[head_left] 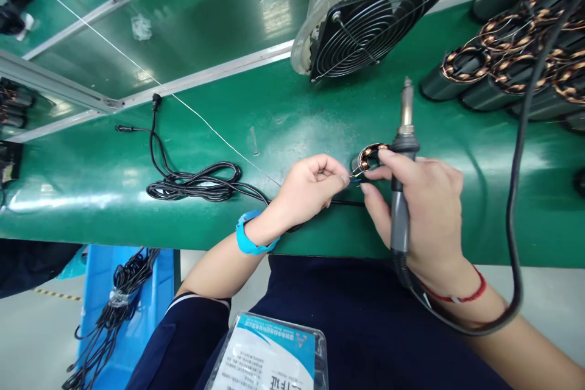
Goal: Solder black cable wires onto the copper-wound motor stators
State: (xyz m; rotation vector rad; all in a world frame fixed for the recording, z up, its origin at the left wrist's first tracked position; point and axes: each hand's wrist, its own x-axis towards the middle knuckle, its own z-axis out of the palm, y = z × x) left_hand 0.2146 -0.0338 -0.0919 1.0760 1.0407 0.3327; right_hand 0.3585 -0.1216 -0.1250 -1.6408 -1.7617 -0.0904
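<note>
My right hand (423, 207) is wrapped round the handle of a soldering iron (400, 219), whose metal tip points up and away from the work. Its thumb and fingers also reach to a small motor stator (364, 158) with copper windings. My left hand (315, 186) is closed in a pinch at thin wires (355, 175) beside the stator; the exact grip is partly hidden by the fingers. A thin solder-like strand (214, 131) runs from the upper left down to my left hand. A black power cable (201, 183) lies coiled to the left, and part passes under that hand.
A fan with a black wire guard (370, 33) stands at the back. Several wound stators in dark cylinders (466, 67) crowd the right. The iron's cord (516, 195) loops along the right side. A blue bin (150, 304) with bundled cables sits below the bench's left edge.
</note>
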